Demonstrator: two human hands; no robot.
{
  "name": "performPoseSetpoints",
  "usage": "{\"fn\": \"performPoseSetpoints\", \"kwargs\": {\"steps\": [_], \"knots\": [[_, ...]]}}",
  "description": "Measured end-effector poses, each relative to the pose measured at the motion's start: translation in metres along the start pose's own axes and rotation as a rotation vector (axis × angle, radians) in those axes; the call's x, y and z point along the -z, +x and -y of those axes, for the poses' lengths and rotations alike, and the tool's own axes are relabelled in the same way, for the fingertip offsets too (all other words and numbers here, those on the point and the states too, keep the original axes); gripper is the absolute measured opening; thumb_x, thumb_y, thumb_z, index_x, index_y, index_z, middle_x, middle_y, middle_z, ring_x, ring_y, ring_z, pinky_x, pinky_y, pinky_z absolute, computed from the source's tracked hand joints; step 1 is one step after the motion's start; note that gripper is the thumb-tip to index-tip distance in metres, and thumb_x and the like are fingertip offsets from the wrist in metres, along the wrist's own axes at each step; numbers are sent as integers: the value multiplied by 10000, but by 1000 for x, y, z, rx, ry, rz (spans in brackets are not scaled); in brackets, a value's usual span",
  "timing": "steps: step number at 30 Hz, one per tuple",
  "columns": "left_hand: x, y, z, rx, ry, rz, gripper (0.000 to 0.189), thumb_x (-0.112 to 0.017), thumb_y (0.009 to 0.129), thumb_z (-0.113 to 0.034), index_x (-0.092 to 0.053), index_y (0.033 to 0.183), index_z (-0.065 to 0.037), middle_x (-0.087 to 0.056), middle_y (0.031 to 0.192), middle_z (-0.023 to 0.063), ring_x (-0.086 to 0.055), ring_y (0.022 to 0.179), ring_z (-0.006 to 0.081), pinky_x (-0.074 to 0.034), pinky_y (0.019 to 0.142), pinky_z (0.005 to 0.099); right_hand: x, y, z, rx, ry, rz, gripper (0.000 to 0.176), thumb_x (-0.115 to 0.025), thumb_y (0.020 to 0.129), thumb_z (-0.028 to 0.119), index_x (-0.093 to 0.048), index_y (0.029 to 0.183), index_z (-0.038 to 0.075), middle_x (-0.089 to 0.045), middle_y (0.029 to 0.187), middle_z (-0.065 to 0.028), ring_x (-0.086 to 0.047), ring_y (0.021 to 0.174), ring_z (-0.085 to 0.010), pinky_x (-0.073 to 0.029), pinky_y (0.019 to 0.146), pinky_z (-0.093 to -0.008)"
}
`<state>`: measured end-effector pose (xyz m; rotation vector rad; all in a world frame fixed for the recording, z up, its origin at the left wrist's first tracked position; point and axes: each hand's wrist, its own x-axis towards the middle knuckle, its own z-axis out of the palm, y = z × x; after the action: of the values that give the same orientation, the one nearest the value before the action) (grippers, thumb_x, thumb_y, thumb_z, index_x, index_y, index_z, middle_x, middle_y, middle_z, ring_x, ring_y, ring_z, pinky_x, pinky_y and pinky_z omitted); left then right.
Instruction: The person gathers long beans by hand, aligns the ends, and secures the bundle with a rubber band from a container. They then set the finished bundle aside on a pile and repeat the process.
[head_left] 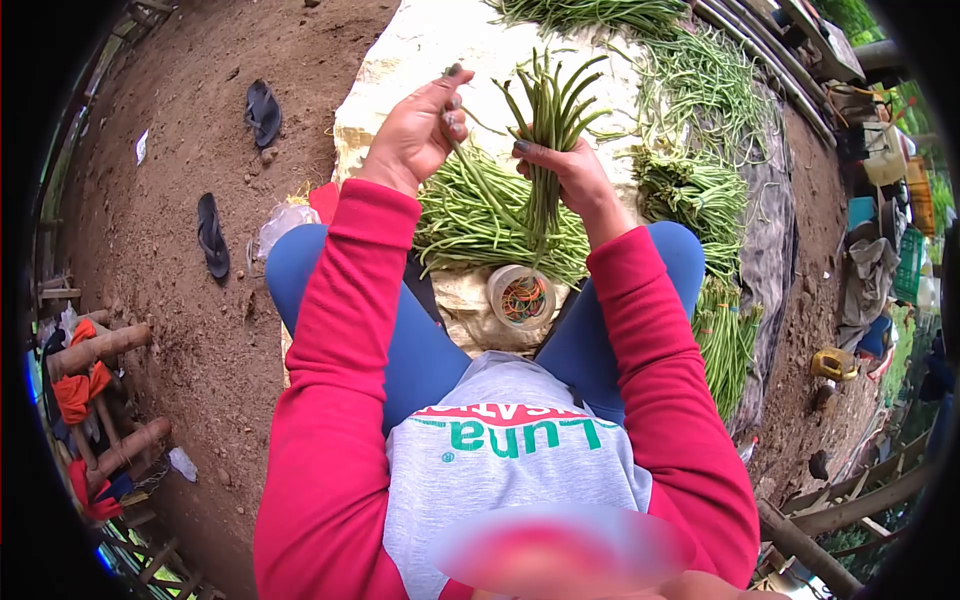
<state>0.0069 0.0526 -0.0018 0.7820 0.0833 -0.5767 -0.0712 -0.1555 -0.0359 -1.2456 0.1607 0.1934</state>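
My right hand (575, 180) is closed around an upright bunch of green long beans (552, 105), their tips fanning out above the fist. To its left, my left hand (425, 130) is raised with curled fingers, closed on a long bean (478, 178) that slants down toward the pile. Beneath both hands spreads a heap of loose long beans (450, 220) on a pale sheet. Between my legs stands a round tub (496, 290) holding coloured rubber bands (523, 299).
More beans lie along the right: a loose spread (705, 90), a bundle pile (690, 200) and another pile (725, 345). Two dark flip-flops, one near (212, 235) and one farther (263, 113), rest on the dirt at left. Wooden poles (110, 350) stand at far left.
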Motion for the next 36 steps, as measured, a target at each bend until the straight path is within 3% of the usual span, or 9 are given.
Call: {"fn": "performPoseSetpoints", "kwargs": {"steps": [4,9,13,15,17,18,26,33,36], "knots": [[-20,-6,23,92,204,25,204,-661,910,-242,-641,1016,-69,-419,608,-100,-305,480,24,-266,432,202,-6,0,-5,2,-8,39,311,-736,805,91,-620,1076,-10,-658,944,-75,-636,810,-151,-524,722,-283],[-26,-6,29,-25,328,-66,223,-650,915,-300,-658,964,-82,-500,653,-80,-369,523,33,-300,461,200,-4,-2,-1,-35,167,97,305,-631,850,80,-572,1135,-11,-662,968,-115,-649,842,-196,-531,752,-320],[-33,-13,34,-142,456,-127,313,-546,963,-386,-620,995,-84,-626,810,-35,-487,667,50,-378,552,199,3,0,-2,-60,286,59,288,-579,855,78,-569,1126,-17,-646,1049,-134,-653,889,-232,-532,820,-339],[-32,-14,40,-185,463,-13,315,-527,972,-391,-576,1020,-84,-655,882,-4,-505,692,57,-397,568,203,2,0,-4,-52,327,70,337,-599,864,66,-558,1189,-16,-628,1120,-113,-640,960,-215,-521,864,-328],[-31,-16,44,-201,451,1,322,-523,973,-396,-552,1030,-80,-660,886,6,-521,706,64,-408,580,204,-16,-8,7,71,240,149,425,-640,864,101,-540,1264,-4,-636,1138,-102,-626,1001,-193,-493,842,-305],[-30,-16,44,-178,403,-45,313,-540,966,-388,-562,1024,-82,-655,881,9,-524,716,73,-407,588,215,-16,-11,12,21,246,241,502,-679,853,90,-506,1317,4,-607,1209,-77,-600,1060,-185,-463,884,-297],[-18,-6,44,-154,305,-131,269,-638,910,-374,-590,958,-114,-646,854,3,-510,636,64,-382,522,201,-21,-4,-3,65,91,210,659,-712,750,-39,-443,1350,-5,-587,1177,-52,-578,965,-119,-478,802,-262],[-15,-1,41,-151,410,-166,241,-622,923,-362,-588,929,-123,-685,843,32,-461,542,24,-278,411,155,-20,-8,-5,185,-65,47,522,-706,723,-40,-513,1207,-8,-595,1093,-60,-574,895,-114,-491,755,-269],[-12,2,40,-102,409,-181,227,-532,976,-343,-553,925,-123,-698,863,52,-533,595,60,-349,456,187,-17,-10,-5,115,70,-40,353,-698,774,18,-573,1101,-23,-639,941,-71,-635,850,-158,-502,723,-279]]}}
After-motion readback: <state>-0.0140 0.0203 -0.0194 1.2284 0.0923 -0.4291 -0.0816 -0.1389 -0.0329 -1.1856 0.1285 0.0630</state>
